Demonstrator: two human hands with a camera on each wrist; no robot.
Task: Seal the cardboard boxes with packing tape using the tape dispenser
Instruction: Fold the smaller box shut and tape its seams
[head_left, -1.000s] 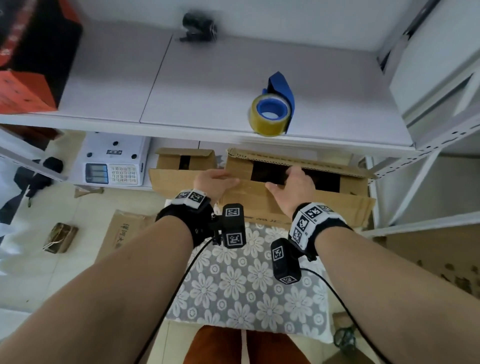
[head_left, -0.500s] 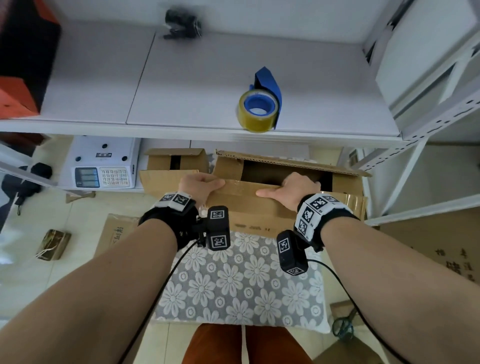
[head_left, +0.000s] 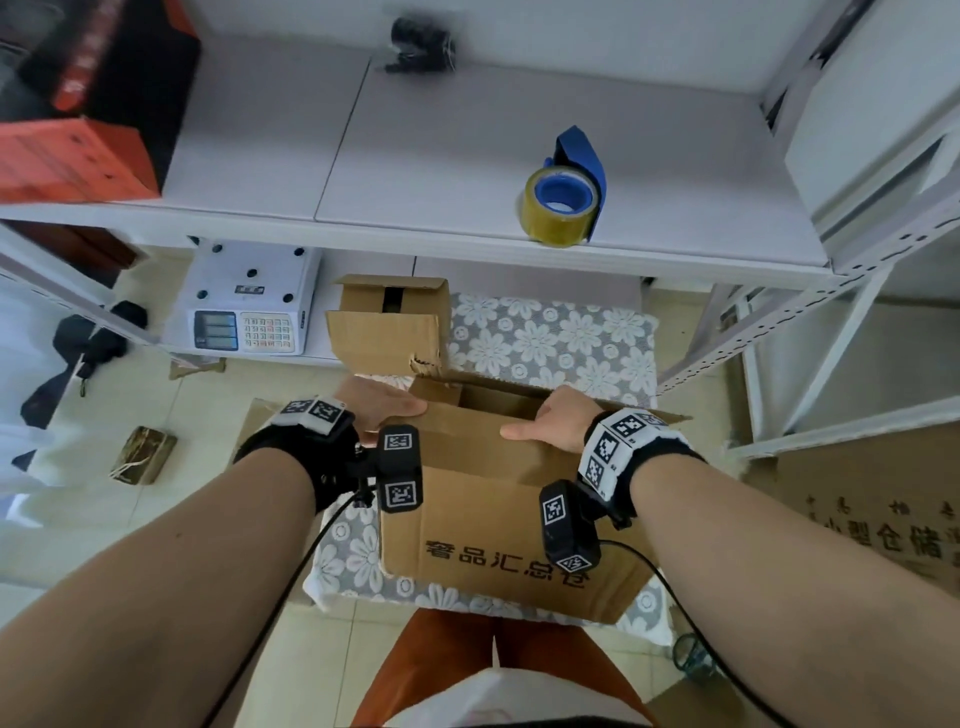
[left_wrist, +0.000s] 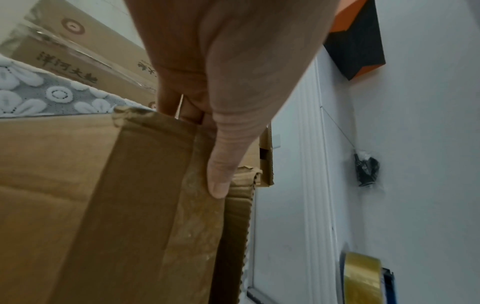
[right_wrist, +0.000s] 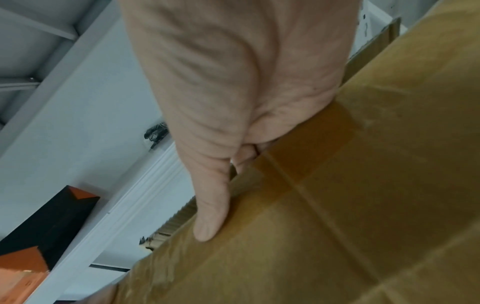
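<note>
A large open cardboard box (head_left: 498, 509) with printed characters sits tilted toward me on the flowered cloth (head_left: 561, 338). My left hand (head_left: 382, 408) grips its left top edge, thumb on the outer face (left_wrist: 218, 185) and fingers tucked inside. My right hand (head_left: 548, 423) grips the right top edge the same way, thumb lying on the taped cardboard (right_wrist: 210, 224). A smaller open cardboard box (head_left: 387, 325) stands behind it. The blue tape dispenser (head_left: 563, 192) with a yellowish roll rests on the white shelf (head_left: 415, 156), well beyond both hands.
An orange and black carton (head_left: 78, 119) sits at the shelf's left end, a black object (head_left: 421, 44) at its back. A white weighing scale (head_left: 244, 301) stands below the shelf. Flat cartons (head_left: 883, 519) lie at the right, shelf uprights (head_left: 769, 332) beside them.
Both hands have pulled the large box out from under the shelf toward me and tilted it, so its printed side now faces up. The smaller box stays behind.
</note>
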